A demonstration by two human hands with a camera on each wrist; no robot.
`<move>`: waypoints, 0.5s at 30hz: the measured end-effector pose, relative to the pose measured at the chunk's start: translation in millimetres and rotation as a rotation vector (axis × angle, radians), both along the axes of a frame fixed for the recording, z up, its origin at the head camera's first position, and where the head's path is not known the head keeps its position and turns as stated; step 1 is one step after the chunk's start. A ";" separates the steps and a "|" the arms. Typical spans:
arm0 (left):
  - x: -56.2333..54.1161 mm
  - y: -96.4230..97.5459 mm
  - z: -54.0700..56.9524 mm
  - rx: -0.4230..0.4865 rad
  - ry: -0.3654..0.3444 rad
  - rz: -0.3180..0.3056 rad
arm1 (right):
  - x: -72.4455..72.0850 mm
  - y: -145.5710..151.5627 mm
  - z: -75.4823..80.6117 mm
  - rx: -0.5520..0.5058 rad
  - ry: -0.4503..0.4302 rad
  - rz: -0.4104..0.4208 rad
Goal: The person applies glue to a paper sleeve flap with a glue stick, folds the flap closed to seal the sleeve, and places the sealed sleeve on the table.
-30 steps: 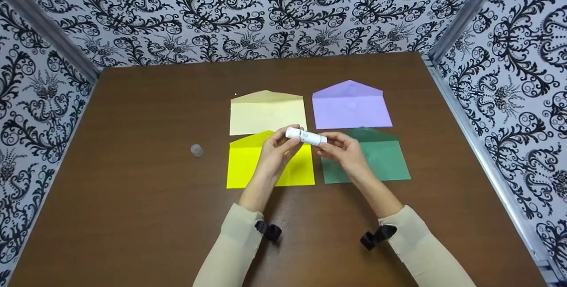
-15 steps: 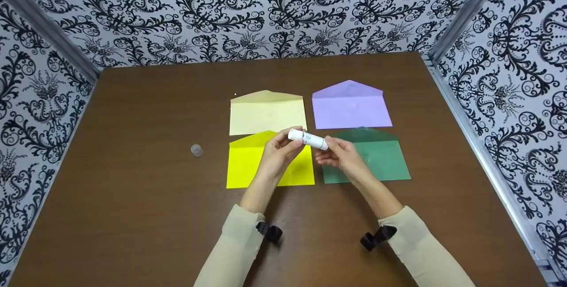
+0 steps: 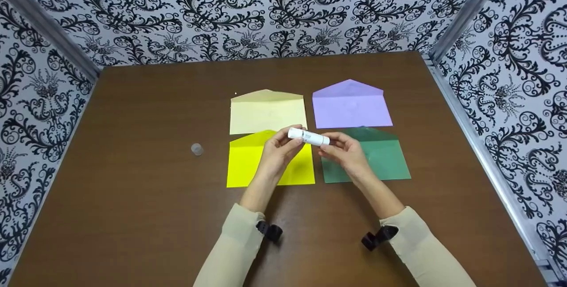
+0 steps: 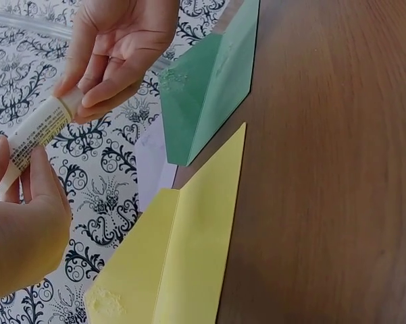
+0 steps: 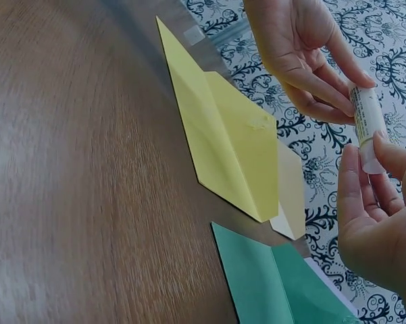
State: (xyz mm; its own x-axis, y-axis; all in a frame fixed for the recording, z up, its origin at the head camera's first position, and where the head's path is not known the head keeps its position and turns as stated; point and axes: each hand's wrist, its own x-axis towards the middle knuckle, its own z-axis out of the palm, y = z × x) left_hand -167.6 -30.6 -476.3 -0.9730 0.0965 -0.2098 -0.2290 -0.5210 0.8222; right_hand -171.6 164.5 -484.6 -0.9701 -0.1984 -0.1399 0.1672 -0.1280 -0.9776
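Observation:
A white glue stick (image 3: 308, 137) is held above the table between both hands, lying nearly level. My left hand (image 3: 275, 154) grips its body near the left end. At the other end, the thumb and fingers of my right hand (image 3: 347, 152) pinch the base. Below the left hand lies a bright yellow envelope (image 3: 241, 167) with its flap raised, and a green envelope (image 3: 385, 163) lies under the right. In the left wrist view, whitish smears show on the flaps of the yellow envelope (image 4: 196, 236) and green envelope (image 4: 189, 101).
Behind these lie a cream envelope (image 3: 266, 112) and a purple envelope (image 3: 352, 110), flaps up too. A small translucent cap (image 3: 197, 149) stands on the brown table (image 3: 141, 198) at left. Patterned walls (image 3: 248, 12) enclose the table's back and sides.
The glue stick has shifted slightly right since a second ago. My right thumb and fingers have changed position on its base, the thumb going up and then down again. The envelopes stay put.

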 end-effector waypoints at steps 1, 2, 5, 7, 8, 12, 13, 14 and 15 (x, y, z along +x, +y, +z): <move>0.3 -0.1 0.0 0.000 0.002 0.000 | -0.3 0.1 -0.1 0.005 -0.005 -0.002; 0.4 -0.2 -0.3 0.002 0.004 -0.001 | -0.4 0.1 0.0 0.008 -0.010 -0.002; 0.9 -0.8 -0.4 0.004 0.013 -0.006 | -0.5 0.5 0.4 0.020 -0.024 0.005; 1.0 -1.1 -0.5 0.006 0.016 -0.007 | -0.3 0.4 1.0 0.033 -0.032 0.006; 0.9 -1.1 -0.6 0.006 0.016 -0.008 | -0.2 0.4 1.2 0.039 -0.037 0.003; 1.0 -1.0 -0.9 0.007 0.015 -0.008 | -0.2 0.4 1.0 0.050 -0.048 -0.001; 1.0 -1.0 -1.0 0.007 0.015 -0.008 | -0.4 0.6 0.6 0.050 -0.050 0.002; 1.2 -0.9 -0.8 0.007 0.014 -0.008 | -0.5 0.6 0.2 0.048 -0.051 0.003; 1.4 -0.9 -0.7 0.008 0.014 -0.008 | -0.4 0.5 0.0 0.046 -0.052 0.004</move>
State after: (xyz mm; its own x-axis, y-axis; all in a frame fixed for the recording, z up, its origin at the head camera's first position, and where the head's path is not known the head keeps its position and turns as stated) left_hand -166.3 -31.5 -477.1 -0.9750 0.1061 -0.1950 -0.2215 -0.5256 0.8214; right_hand -172.0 165.0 -484.7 -0.9606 -0.1941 -0.1987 0.2178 -0.0826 -0.9725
